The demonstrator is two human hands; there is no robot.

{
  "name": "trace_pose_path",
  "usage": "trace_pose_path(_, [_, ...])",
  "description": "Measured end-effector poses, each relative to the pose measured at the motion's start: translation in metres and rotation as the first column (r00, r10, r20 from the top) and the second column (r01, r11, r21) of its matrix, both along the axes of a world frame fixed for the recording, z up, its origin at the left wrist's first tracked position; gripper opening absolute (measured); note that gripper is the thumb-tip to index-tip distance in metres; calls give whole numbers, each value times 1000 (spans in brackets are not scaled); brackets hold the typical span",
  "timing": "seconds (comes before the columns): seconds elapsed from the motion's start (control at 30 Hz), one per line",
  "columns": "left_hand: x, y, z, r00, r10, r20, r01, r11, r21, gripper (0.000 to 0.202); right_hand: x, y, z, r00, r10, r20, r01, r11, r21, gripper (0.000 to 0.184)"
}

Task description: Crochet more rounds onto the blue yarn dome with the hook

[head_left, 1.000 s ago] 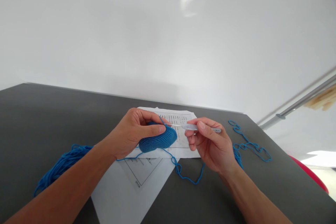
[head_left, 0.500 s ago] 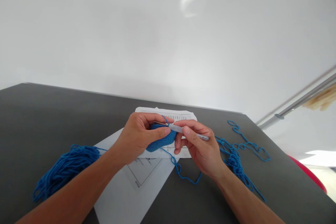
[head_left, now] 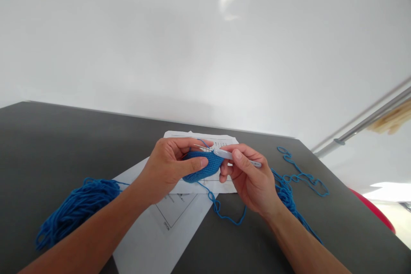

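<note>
A blue crocheted piece is pinched between the thumb and fingers of my left hand, held above the printed sheets. My right hand is closed round the pale grey handle of a crochet hook. The hook's thin metal shaft points left along the top edge of the piece, under my left index finger. A strand of blue yarn runs over by that finger near the shaft. From under the piece a loose yarn tail trails down onto the dark table.
A bundle of blue yarn lies at the left, beside my left forearm. More tangled blue yarn is at the right, partly behind my right wrist. Printed paper sheets rest on the dark table. A white wall stands behind it.
My right hand and the crochet hook have shifted right and slightly up, baring more of the metal shaft. More of the crocheted piece's right side shows. My left hand has barely moved.
</note>
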State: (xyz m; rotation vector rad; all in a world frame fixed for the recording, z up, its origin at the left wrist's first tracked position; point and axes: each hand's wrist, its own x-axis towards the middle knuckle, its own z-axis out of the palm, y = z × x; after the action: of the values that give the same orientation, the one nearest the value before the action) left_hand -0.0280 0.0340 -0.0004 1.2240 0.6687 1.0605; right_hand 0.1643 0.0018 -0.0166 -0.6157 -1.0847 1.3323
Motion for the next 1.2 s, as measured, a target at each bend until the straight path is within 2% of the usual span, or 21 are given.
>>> trace_pose_path(0.17, [-1,-1,1,1000,10,-12,-10,1000,-7,32,1,0,-1,999,-18,32,18,1000,23,20])
trace_pose_path(0.4, [-3,-1,-1,993,73,-93,-68,996,55,32,5,1,1,985,-142,99,127,982,141,12])
trace_pose_path(0.73, [-5,0,-2,969,162,-184,-144,984,108,32,22,4,0,944,-203,259,131,954,270,9])
trace_pose_path(1.2, [-4,1,-4,944,242,-223,-200,960,195,30,31,3,5,913,-253,320,119,915,385,12])
